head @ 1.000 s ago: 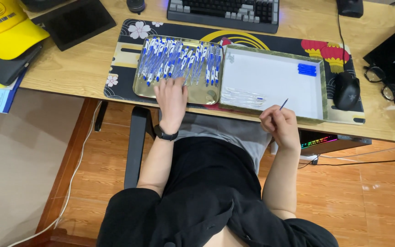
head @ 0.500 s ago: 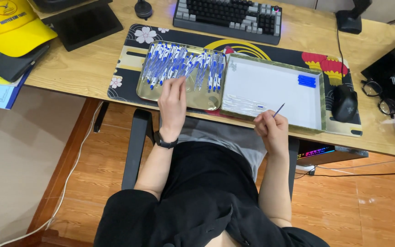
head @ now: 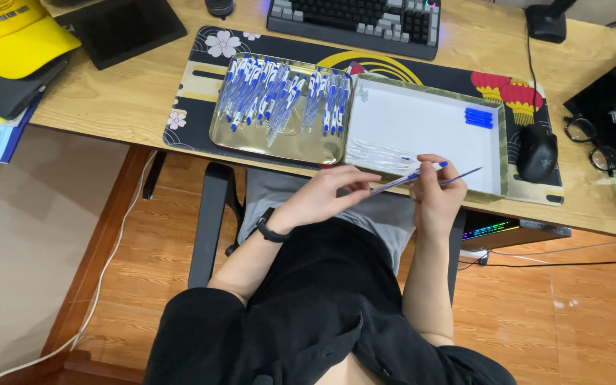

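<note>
My left hand and my right hand are together in front of the desk edge, both pinching a thin blue and clear pen held almost level between them. A dark watch band is on my left wrist. Behind the hands a gold tray holds several blue and white pens. To its right is a white-lined box lid with clear pen parts at its near left and a few blue caps at its far right.
A patterned desk mat lies under tray and lid. A keyboard is behind, a black mouse at right, glasses further right, a yellow cap and dark tablet at left. A chair is below me.
My left hand has left the gold tray and come back toward me to meet the right hand. Both now hold one pen; before, the right hand held a thin part alone.
</note>
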